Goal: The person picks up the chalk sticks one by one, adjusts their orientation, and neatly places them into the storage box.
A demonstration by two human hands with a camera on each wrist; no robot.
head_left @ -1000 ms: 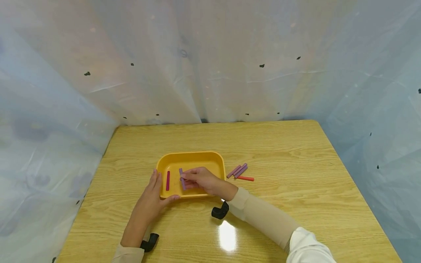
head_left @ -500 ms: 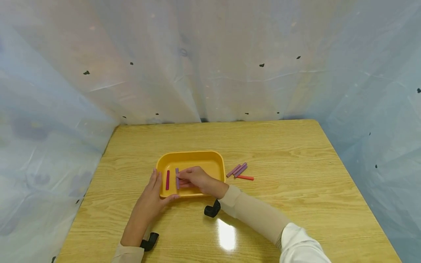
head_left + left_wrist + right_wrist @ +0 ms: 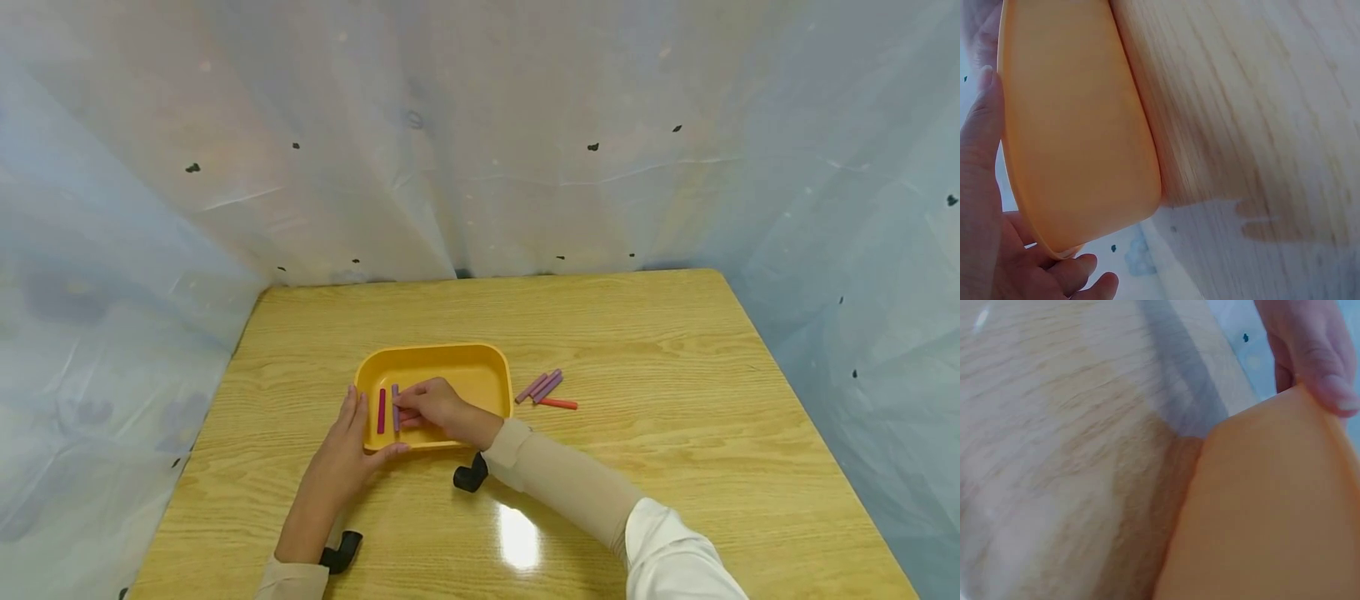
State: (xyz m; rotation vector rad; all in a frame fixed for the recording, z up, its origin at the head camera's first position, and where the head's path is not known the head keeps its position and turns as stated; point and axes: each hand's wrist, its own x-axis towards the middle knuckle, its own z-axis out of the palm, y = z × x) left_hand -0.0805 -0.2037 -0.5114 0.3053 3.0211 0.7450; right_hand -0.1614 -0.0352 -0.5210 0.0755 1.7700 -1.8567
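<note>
In the head view, a shallow yellow tray (image 3: 480,377) lies on the wooden table. My left hand (image 3: 343,458) holds its near left corner, thumb along the front rim and fingers against the left side. The left wrist view shows the tray's outer wall (image 3: 1079,125), with the left fingers (image 3: 1079,269) bent around the corner. Inside the tray, my right hand (image 3: 442,408) pinches a slim purple stick (image 3: 395,407), which looks like chalk or a crayon. A magenta stick (image 3: 382,411) lies just left of it, roughly parallel. The right fingertips cover part of the purple stick.
Right of the tray, several sticks lie close together on the table: purple ones (image 3: 549,387), a mauve one (image 3: 531,387) and a red-orange one (image 3: 558,403). Pale plastic sheeting (image 3: 510,192) hangs behind the table's far edge.
My right hand has moved left inside the tray with the purple stick, which now stands straighter and closer to the magenta stick. The left hand stays at the corner.
</note>
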